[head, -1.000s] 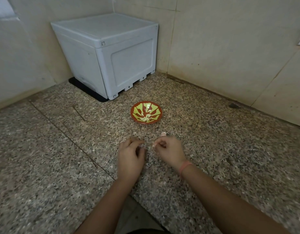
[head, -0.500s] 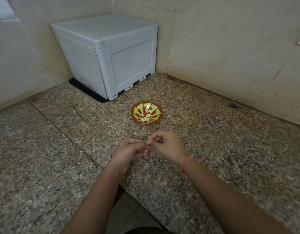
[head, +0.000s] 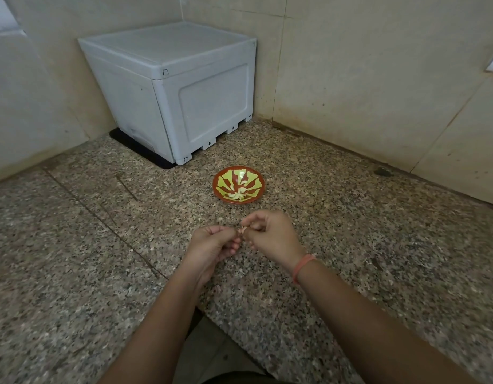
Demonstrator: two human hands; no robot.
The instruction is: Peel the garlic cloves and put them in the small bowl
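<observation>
1. Head view, looking down at a speckled granite counter (head: pixel 350 245). 2 bare forearms come in from the bottom edge, and the hands meet low in the middle of the frame.
2. Left hand (head: pixel 212 245): knuckles up, fingers (head: pixel 234 243) curled inward. Thumb and forefinger tips close on 1 side of a garlic clove (head: pixel 243 230).
3. Right hand (head: pixel 270 236): fingers (head: pixel 256 225) also curled tight, tips pinching the other side of the same clove. An orange-pink band (head: pixel 302 268) circles this wrist.
4. Garlic clove: small, pale pinkish-tan, with a papery look. Only a sliver shows between the fingertips of the 2 hands; the rest is covered. Cannot tell whether any of the skin is off.
5. The clove is held between the hands on the near side of the small bowl (head: pixel 260 187), apart from it.
6. Small bowl: round, shallow, with a red-brown rim. Inside, yellow-green leaf-like patches fan out from the centre. It stands on the counter just beyond the hands, and neither hand touches it.
7. Bowl contents: pale cream peeled cloves (head: pixel 238 194) lie heaped at the bottom. They are smooth and skinless, and too bunched to count.
8. Far corner: a white plastic box (head: pixel 184 92) with a flat lid stands on a black mat (head: pixel 140 148), well apart from the bowl.
9. Beige tiled walls (head: pixel 378 79) border the counter at the back and on both sides. 1 dark spot (head: pixel 382 171) lies on the counter near the right wall.
</observation>
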